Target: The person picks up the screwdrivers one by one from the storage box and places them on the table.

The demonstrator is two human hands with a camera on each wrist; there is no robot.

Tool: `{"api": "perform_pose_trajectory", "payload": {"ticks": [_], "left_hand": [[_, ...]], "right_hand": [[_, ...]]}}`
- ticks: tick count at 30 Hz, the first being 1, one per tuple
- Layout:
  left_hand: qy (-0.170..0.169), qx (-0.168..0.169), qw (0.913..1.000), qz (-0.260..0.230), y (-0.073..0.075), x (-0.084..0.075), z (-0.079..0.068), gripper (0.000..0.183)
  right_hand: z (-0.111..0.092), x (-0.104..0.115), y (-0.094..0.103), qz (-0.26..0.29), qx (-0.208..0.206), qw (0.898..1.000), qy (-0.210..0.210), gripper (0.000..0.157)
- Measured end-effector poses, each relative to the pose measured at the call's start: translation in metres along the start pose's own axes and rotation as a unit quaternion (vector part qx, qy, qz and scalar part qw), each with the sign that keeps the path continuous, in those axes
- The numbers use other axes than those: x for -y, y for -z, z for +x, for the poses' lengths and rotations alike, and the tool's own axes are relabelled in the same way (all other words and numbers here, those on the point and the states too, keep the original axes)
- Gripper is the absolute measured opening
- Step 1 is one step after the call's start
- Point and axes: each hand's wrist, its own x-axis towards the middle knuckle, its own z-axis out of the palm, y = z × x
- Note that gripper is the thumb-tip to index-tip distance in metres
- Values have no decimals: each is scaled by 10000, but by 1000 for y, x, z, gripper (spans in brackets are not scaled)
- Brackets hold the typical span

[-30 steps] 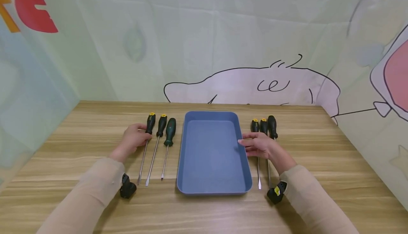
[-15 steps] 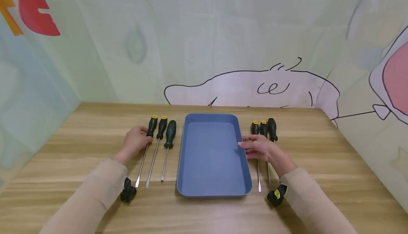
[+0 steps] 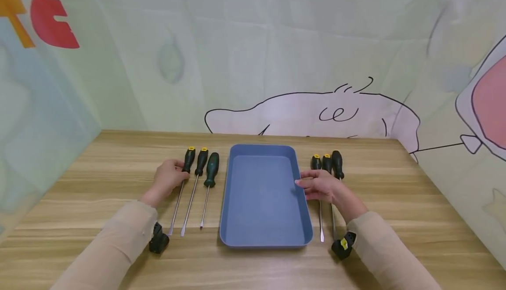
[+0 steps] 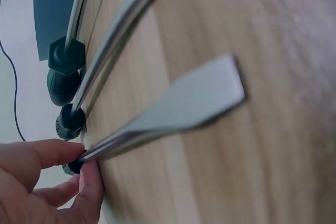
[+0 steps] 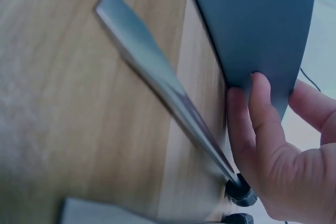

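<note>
In the head view, my left hand point(image 3: 169, 177) pinches the leftmost screwdriver point(image 3: 189, 160) where its black handle meets the shaft. That screwdriver lies on the table, its flat tip point(image 4: 210, 98) towards me and large in the left wrist view. Just right of it lie a second black screwdriver point(image 3: 201, 162) and a dark green one point(image 3: 211, 170). My right hand point(image 3: 322, 185) grips the right edge of a blue rectangular tray point(image 3: 262, 197), fingers against its outer wall point(image 5: 257, 30) and one digit over the rim. Nothing lies in the tray.
Three more black-handled screwdrivers lie right of the tray: a left one point(image 3: 316, 162), a middle one point(image 3: 327, 163) and a right one point(image 3: 337, 163), partly under my right hand and wrist. Behind the wooden table point(image 3: 265, 268) hangs a printed cloth point(image 3: 253, 52).
The head view has tilted up slightly. My left hand has shifted a little to the right, turning the leftmost screwdriver slightly. My right hand and the tray have stayed in place.
</note>
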Motion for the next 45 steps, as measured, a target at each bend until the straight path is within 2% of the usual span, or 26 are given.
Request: {"api": "perform_pose_trajectory", "payload": {"ticks": [11, 15, 19, 21, 23, 25, 27, 28, 30, 32, 33, 34, 36, 38, 43, 45], "left_hand": [[-26, 200, 9998, 58, 2, -1, -2, 42], [-122, 441, 9979, 467, 8, -3, -6, 51], [-691, 521, 9900, 1116, 18, -10, -10, 57], [-1130, 467, 9833, 1347, 23, -14, -13, 58], [-1546, 372, 9755, 1518, 26, -17, -16, 59], [-1868, 282, 9683, 1634, 28, -20, -18, 61], [-2115, 189, 9612, 1759, 29, -21, -21, 65], [-2249, 138, 9571, 1823, 28, -21, -23, 67], [-2522, -18, 9476, 1962, 26, -19, -25, 73], [-2731, -164, 9378, 2139, 23, -16, -30, 80], [-2815, -248, 9328, 2238, 21, -15, -32, 83], [-2880, -320, 9284, 2326, 19, -14, -35, 85], [-2967, -419, 9197, 2536, 16, -13, -40, 88], [-2988, -411, 9127, 2757, 13, -12, -44, 90], [-3066, -284, 8948, 3232, 7, -9, -48, 89], [-3076, -224, 8902, 3355, 5, -8, -49, 89]], "right_hand": [[2, 0, 1, -431, 3, 9987, 262, 57], [-6, 4, 8, -436, 213, 9981, 381, 57], [-18, 12, 20, -733, 355, 9939, 744, 56], [-25, 16, 26, -1131, 249, 9878, 1037, 55], [-31, 19, 31, -1632, -26, 9773, 1353, 52], [-36, 20, 34, -2261, -412, 9569, 1776, 48], [-40, 20, 36, -3060, -839, 9199, 2304, 43], [-42, 20, 36, -3437, -1007, 8966, 2605, 41], [-44, 18, 37, -4221, -1318, 8385, 3184, 41], [-46, 15, 38, -4822, -1486, 7869, 3553, 50], [-47, 13, 38, -5053, -1527, 7683, 3621, 57], [-47, 11, 39, -5255, -1554, 7541, 3620, 65], [-49, 7, 40, -5568, -1594, 7393, 3436, 81], [-49, 2, 41, -5853, -1662, 7237, 3256, 89], [-50, -7, 44, -6307, -1722, 6914, 3075, 93], [-50, -8, 44, -6370, -1671, 6892, 3021, 93]]}}
